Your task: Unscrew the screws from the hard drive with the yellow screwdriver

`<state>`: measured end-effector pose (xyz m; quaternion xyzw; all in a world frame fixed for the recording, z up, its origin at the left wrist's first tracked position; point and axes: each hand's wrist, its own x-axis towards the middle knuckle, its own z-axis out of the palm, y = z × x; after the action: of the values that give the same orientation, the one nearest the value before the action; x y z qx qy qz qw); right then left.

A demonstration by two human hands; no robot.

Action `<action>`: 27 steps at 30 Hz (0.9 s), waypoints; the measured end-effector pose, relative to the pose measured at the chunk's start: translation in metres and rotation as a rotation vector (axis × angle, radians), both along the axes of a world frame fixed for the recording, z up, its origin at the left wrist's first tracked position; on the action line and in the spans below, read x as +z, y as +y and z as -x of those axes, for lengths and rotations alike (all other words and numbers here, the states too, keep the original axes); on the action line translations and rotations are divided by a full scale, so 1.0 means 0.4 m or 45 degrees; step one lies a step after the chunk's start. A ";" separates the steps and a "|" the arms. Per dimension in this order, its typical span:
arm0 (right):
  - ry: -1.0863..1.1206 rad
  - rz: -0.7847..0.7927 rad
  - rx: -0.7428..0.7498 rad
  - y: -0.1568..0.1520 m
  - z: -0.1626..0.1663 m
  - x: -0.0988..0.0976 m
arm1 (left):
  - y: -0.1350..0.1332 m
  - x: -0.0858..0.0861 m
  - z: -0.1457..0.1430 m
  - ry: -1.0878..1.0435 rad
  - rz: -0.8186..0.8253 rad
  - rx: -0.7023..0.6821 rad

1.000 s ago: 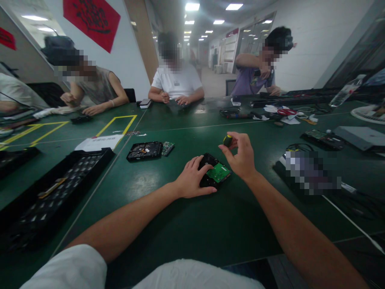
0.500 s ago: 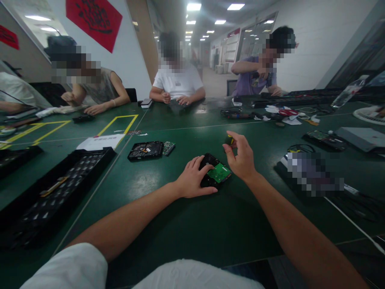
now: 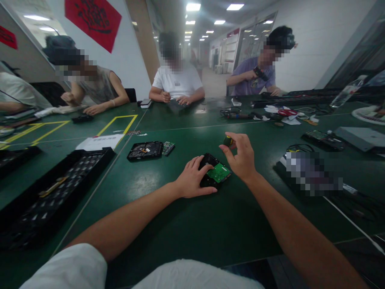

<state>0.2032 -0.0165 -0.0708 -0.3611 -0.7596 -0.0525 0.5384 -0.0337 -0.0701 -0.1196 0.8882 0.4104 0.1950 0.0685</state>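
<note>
Head view, workbench scene. Left hand (image 3: 192, 178): laid over the near-left part of the hard drive (image 3: 208, 161), fingers curled on top and thumb along the near edge, gripping it against the green table (image 3: 180, 224). Drive lying flat, green circuit board (image 3: 218, 173) facing up, just beside the right wrist.

Right hand (image 3: 242, 158): raised above the drive's far-right corner, thumb and fingertips pinched around the yellow-and-black top of a screwdriver (image 3: 227, 141). Shaft and tip hidden behind the hand.

Change over the last second: screwdriver top plainly showing, then mostly covered by the fingers half a second ago, now showing again; pinch kept at the same spot over the drive. Left hand and drive unmoved throughout. Best read as a twist and re-grip of the tool in place, with no lift away from the drive.

Surroundings: second opened drive (image 3: 144, 150) with a loose board (image 3: 167, 147) farther left; black tray (image 3: 54, 192) at the left edge; co-worker in purple (image 3: 252, 76) across the table, arm now lowered.
</note>
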 end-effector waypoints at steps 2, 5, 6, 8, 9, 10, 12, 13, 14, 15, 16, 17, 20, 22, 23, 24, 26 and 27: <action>-0.006 0.022 0.039 0.002 0.001 -0.004 | 0.000 0.001 0.000 0.004 -0.002 -0.004; 0.019 0.097 0.128 0.007 0.000 -0.015 | 0.000 0.002 -0.001 0.008 -0.002 -0.005; 0.029 0.113 0.134 0.008 -0.001 -0.017 | 0.000 0.002 -0.001 0.009 -0.001 -0.003; 0.032 0.107 0.102 0.009 -0.002 -0.018 | 0.000 0.002 -0.001 0.012 0.007 0.002; 0.026 0.089 0.076 0.008 -0.003 -0.017 | 0.000 0.002 -0.001 0.011 0.011 0.005; 0.018 0.066 0.052 0.007 -0.003 -0.014 | 0.000 0.002 -0.001 0.008 0.015 0.007; 0.007 0.030 0.022 0.003 -0.003 -0.007 | 0.000 0.002 -0.001 0.003 0.019 0.007; 0.007 0.020 0.014 0.001 -0.002 -0.004 | -0.001 0.002 -0.001 0.002 0.020 0.006; 0.006 0.016 0.010 -0.001 -0.002 -0.002 | -0.001 0.002 -0.001 0.002 0.018 0.005; 0.003 0.018 0.012 -0.002 -0.001 -0.001 | -0.001 0.003 -0.001 0.002 0.017 0.005; -0.003 0.027 0.021 -0.002 -0.001 -0.001 | 0.000 0.003 -0.002 0.001 0.016 0.006; -0.010 0.040 0.038 -0.002 -0.001 -0.002 | 0.000 0.002 -0.002 0.000 0.014 0.008; -0.004 0.087 0.103 0.002 0.000 -0.009 | 0.001 0.000 -0.002 0.000 0.007 0.008; 0.013 0.089 0.117 0.004 0.000 -0.013 | 0.002 -0.001 -0.002 0.003 0.006 0.006; 0.016 0.075 0.109 0.004 0.000 -0.013 | 0.002 -0.002 -0.002 0.004 0.006 0.006; 0.014 0.057 0.093 0.004 0.000 -0.013 | 0.001 -0.002 -0.002 0.005 0.006 0.005; 0.007 0.028 0.049 0.002 -0.001 -0.011 | 0.001 -0.002 -0.002 0.009 0.003 0.003; 0.004 0.023 0.030 0.002 -0.001 -0.009 | 0.001 -0.002 -0.002 0.012 0.000 0.002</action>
<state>0.2037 -0.0159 -0.0745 -0.3570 -0.7633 -0.0388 0.5370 -0.0328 -0.0697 -0.1203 0.8888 0.4113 0.1908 0.0665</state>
